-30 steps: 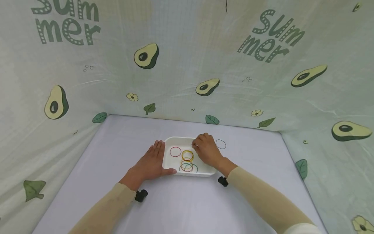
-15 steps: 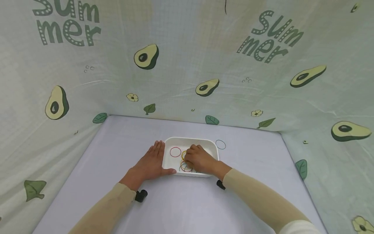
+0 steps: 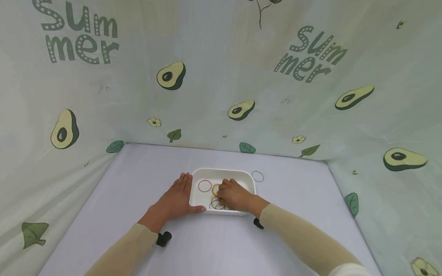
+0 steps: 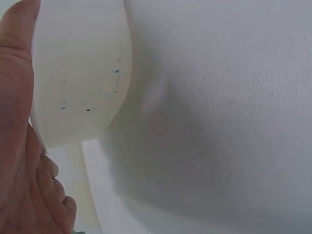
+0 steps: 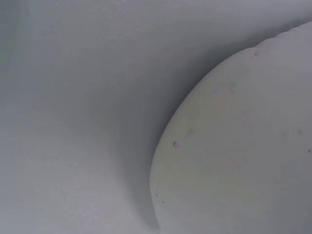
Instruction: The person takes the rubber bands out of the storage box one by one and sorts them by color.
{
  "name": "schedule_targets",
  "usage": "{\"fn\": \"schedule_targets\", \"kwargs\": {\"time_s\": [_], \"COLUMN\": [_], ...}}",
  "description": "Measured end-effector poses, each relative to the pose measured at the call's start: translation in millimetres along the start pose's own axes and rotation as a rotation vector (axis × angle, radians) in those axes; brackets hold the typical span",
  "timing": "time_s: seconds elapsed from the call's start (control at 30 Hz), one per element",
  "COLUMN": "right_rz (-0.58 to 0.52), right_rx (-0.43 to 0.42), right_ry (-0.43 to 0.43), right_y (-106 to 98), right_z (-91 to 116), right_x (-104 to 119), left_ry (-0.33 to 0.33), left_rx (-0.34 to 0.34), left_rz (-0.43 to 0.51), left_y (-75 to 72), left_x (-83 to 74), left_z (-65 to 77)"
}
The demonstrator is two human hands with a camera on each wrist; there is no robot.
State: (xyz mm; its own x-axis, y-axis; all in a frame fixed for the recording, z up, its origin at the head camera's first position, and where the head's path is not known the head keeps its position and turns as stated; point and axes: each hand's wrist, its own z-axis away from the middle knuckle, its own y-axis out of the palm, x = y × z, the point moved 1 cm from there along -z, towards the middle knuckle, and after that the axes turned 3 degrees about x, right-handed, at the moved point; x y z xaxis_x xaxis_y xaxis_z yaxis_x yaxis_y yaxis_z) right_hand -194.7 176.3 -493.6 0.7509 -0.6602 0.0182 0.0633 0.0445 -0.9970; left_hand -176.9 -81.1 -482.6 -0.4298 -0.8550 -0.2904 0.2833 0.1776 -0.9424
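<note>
Our right grip curls over bands; we can't tell its hold. Left grip, straight-fingered, touches tray.

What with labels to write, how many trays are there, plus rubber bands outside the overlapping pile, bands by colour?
White tray: 1
Red rubber band: 1
Bluish rubber band: 1
Total: 3
The overlapping pile, partly behind the right hand, can't be counted.
</note>
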Motion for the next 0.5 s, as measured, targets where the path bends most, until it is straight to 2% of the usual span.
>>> {"fn": "schedule_targets", "kwargs": {"time_s": [0.17, 0.37, 0.5], "right_rz": [0.025, 0.036, 0.006], "right_rx": [-0.007, -0.036, -0.073], "right_ry": [0.010, -0.004, 0.056], "right_y": [4.2, 1.1, -1.4], "right_z": [-1.9, -3.5, -2.2], "right_x": [4.5, 4.6, 1.8], "left_ry": [0.009, 0.011, 0.009], "left_rx": [-0.008, -0.001, 0.004], "left_rz": [-0.001, -0.014, -0.006], "left_y": [3.5, 2.4, 2.8], "left_x": [1.5, 3.0, 3.3], "left_z": [4.7, 2.1, -0.2]}}
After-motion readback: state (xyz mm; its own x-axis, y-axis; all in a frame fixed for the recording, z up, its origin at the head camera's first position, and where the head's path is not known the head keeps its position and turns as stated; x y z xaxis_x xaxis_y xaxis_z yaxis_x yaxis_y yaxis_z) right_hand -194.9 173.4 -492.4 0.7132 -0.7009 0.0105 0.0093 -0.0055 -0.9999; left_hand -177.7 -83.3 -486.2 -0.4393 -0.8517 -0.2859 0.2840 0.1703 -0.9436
